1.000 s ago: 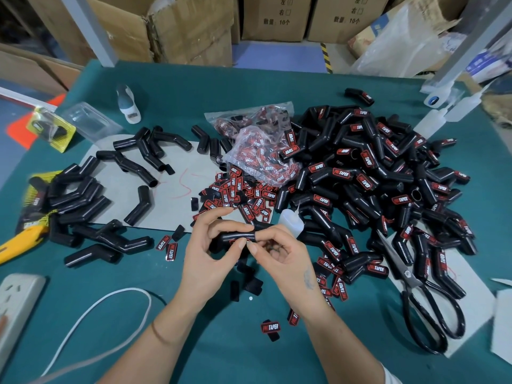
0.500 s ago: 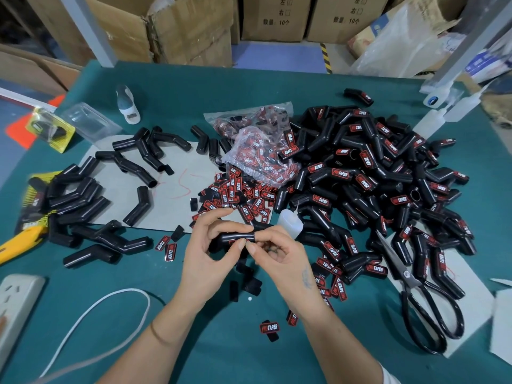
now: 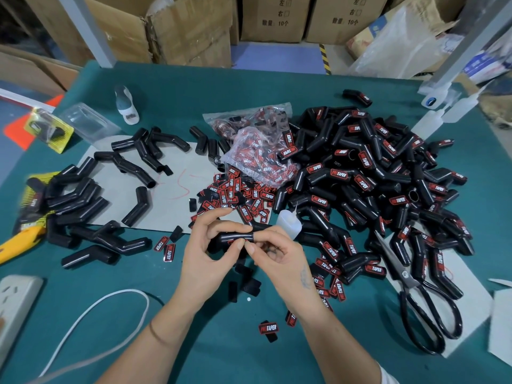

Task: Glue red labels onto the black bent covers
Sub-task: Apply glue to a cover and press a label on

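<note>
Both hands meet just above the worktop [image 3: 227, 353]. The left hand [image 3: 205, 261] curls its fingers round a black bent cover [image 3: 235, 236]; the right hand [image 3: 279, 259] pinches at the cover's end, where a sliver of red label shows under the fingertips [image 3: 249, 247]. This looks like the pressing-down step. Next the label needs firm, even pressure. Just beyond the fingers stands a glue bottle [image 3: 288, 221], then loose labels [image 3: 235, 194] and the labelled pile [image 3: 368, 176].

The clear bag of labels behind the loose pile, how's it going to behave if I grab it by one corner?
The bag would probably sag and fold, since its thin film already lies crumpled. It looks full of small labels, so likely lightish but shifting. Whether its mouth is sealed cannot be told; contents might spill.
</note>
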`<action>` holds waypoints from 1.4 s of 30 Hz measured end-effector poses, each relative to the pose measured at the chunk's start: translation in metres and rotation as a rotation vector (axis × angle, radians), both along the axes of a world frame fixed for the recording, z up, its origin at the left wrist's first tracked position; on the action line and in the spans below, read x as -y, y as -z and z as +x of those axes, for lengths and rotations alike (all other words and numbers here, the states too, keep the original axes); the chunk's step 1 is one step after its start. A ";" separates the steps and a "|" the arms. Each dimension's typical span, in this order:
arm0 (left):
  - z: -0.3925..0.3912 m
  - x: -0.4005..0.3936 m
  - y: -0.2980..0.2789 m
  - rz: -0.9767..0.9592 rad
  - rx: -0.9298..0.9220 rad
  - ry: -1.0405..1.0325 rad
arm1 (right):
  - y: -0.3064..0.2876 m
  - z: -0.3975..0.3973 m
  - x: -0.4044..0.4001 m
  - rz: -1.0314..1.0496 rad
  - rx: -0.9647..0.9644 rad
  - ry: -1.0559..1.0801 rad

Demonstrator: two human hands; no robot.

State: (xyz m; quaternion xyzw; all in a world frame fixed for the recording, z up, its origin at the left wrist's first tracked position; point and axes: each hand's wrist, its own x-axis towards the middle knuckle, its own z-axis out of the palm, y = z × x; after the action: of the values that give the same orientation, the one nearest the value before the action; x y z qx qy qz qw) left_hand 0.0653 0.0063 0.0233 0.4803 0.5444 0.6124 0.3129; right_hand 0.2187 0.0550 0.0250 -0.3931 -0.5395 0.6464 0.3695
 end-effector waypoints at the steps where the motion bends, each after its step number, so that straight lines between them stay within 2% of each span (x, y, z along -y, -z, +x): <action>1: 0.000 0.000 0.000 -0.002 -0.002 -0.001 | 0.000 0.000 0.000 0.003 0.004 -0.001; 17: 0.000 0.001 0.002 -0.008 -0.016 -0.012 | -0.005 0.000 0.002 0.013 0.001 0.005; 42: -0.006 0.002 -0.005 -0.117 -0.058 0.017 | -0.004 -0.002 0.002 0.065 0.054 0.032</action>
State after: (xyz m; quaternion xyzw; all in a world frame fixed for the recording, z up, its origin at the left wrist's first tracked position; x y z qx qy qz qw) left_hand 0.0596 0.0040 0.0280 0.4834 0.5840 0.5626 0.3299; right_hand 0.2163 0.0528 0.0289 -0.4066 -0.5637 0.6118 0.3777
